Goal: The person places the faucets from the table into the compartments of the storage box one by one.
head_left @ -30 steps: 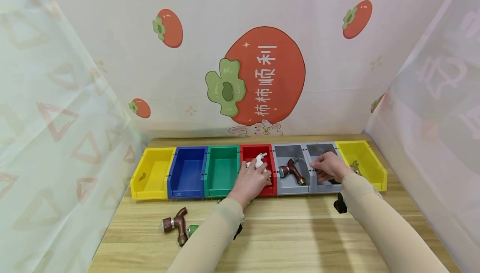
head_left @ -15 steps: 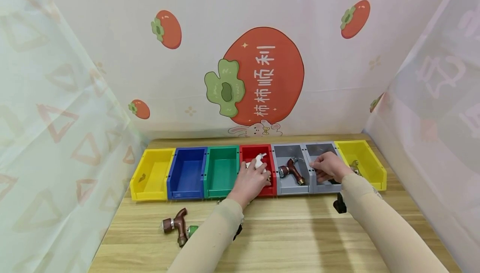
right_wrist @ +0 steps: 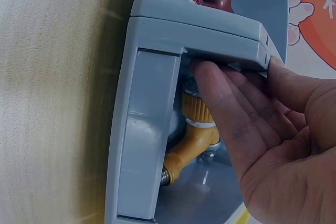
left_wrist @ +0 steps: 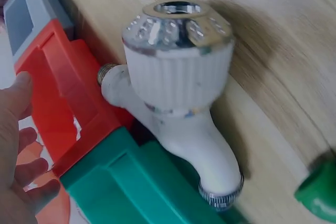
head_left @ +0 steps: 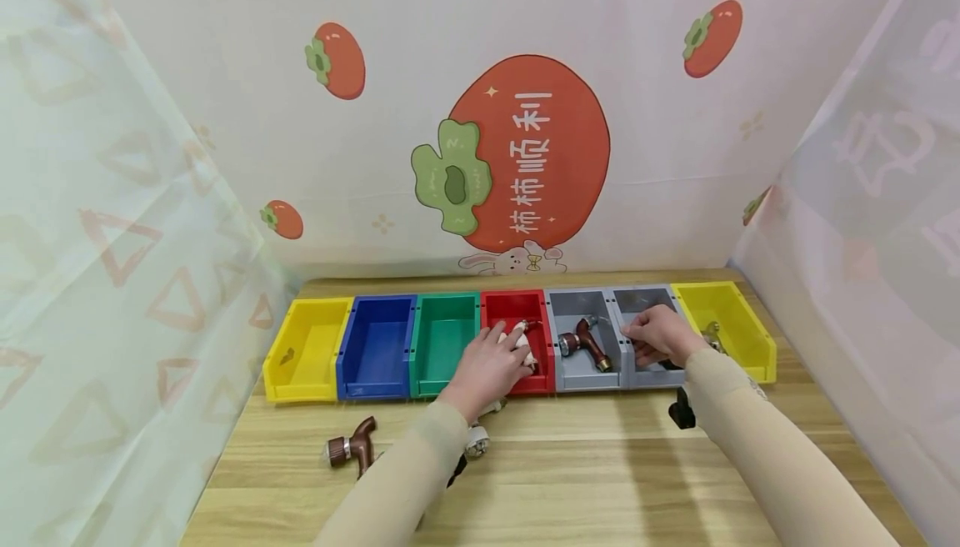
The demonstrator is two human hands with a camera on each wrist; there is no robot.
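Note:
My left hand is over the red bin, its fingertips at a white faucet lying inside. In the left wrist view those fingers are spread apart, the thumb by the bin's rim. Another white faucet with a chrome-capped knob lies on the table in front of the bins. My right hand pinches the side wall of the right grey bin, thumb outside and fingers inside. An ochre faucet sits in that bin beneath the fingers.
Left of the red bin stand green, blue and yellow bins. The left grey bin holds a brown faucet; the right yellow bin holds a brass-coloured piece. On the table lie a brown faucet and a green piece.
My left hand has drawn back slightly to the left, and the white faucet in the red bin has tipped lower. The forearm's shift uncovers the white faucet on the table. My right hand stays put.

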